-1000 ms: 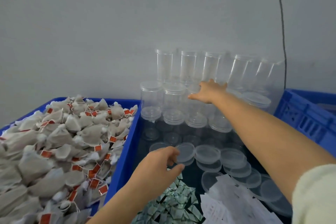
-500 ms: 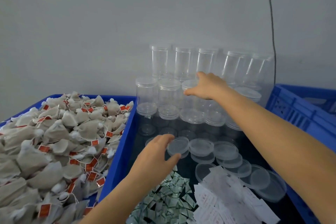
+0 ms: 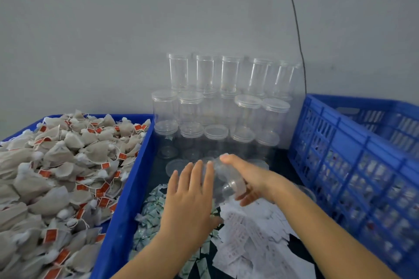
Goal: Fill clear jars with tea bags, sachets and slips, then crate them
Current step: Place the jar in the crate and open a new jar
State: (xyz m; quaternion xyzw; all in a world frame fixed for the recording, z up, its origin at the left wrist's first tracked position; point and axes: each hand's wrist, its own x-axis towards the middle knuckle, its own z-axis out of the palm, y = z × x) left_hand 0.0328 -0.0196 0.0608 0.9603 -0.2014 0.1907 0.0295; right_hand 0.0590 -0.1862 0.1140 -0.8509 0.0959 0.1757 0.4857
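Observation:
My right hand [image 3: 249,179] grips a clear empty jar [image 3: 229,181], tilted on its side above the middle bin. My left hand [image 3: 190,197] lies flat, fingers straight, against the jar's left side. Behind them stands a stack of clear jars [image 3: 217,106] against the wall, several with lids on. Under my hands lie small green-white sachets [image 3: 152,217] and white paper slips [image 3: 251,233]. A heap of beige tea bags with red tags [image 3: 59,176] fills the blue bin on the left.
The middle blue bin's wall [image 3: 127,190] separates the tea bags from the sachets. Loose clear lids [image 3: 174,166] lie in front of the jar stack. A blue slatted crate [image 3: 353,165] stands at the right, holding filled jars. A black cable [image 3: 297,29] hangs down the grey wall.
My right hand has pulled back from the jar stack towards me, now holding a jar. My left hand rose from the lids and came flat against that jar.

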